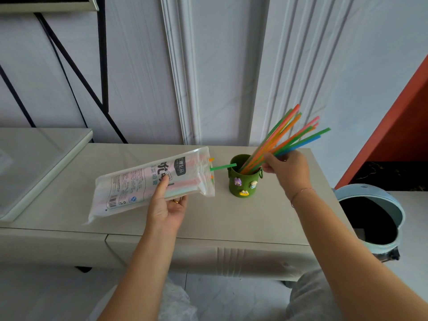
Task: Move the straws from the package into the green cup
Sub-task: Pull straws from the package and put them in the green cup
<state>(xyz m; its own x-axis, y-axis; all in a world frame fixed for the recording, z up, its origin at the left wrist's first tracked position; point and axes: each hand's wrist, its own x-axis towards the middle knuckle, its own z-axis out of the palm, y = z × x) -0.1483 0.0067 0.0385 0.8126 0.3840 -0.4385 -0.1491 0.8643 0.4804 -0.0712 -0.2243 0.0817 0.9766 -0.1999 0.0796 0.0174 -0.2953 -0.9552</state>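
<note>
A dark green cup (245,181) with small cartoon charms stands on the beige cabinet top (254,218). A bundle of coloured straws (292,133) leans in it, fanning up to the right. My right hand (288,169) grips the bundle just above the cup's right rim. My left hand (166,205) holds a clear plastic straw package (148,181) tilted, its open mouth facing the cup. A green straw (223,167) pokes out of the package toward the cup's rim, with orange straw tips beside it.
A pale blue waste bin (370,216) with a dark opening stands right of the cabinet. A white tray-like board (34,163) lies on the left. A black metal frame (102,66) stands against the white panelled wall behind.
</note>
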